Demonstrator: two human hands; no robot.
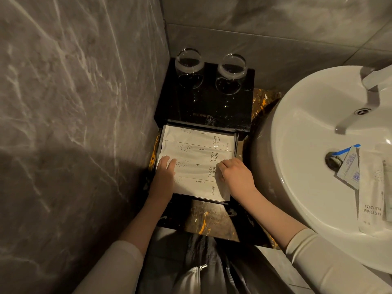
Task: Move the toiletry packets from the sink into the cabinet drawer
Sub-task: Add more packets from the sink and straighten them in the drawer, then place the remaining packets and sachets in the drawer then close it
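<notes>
A small black cabinet stands in the corner with its drawer pulled out. Several white packets lie side by side in it, three marked TOOTH BRUSH and one marked COMB nearest me. My left hand rests flat on the left ends of the packets. At the right end of the third packet, my right hand has its fingers curled onto the packet edge. In the white sink at the right lie another TOOTH BRUSH packet and a small blue-and-white sachet.
Two clear glasses stand on the cabinet top. A chrome tap reaches over the basin, whose drain sits beside the sachet. Grey tiled walls close in on the left and behind. The counter is dark marble.
</notes>
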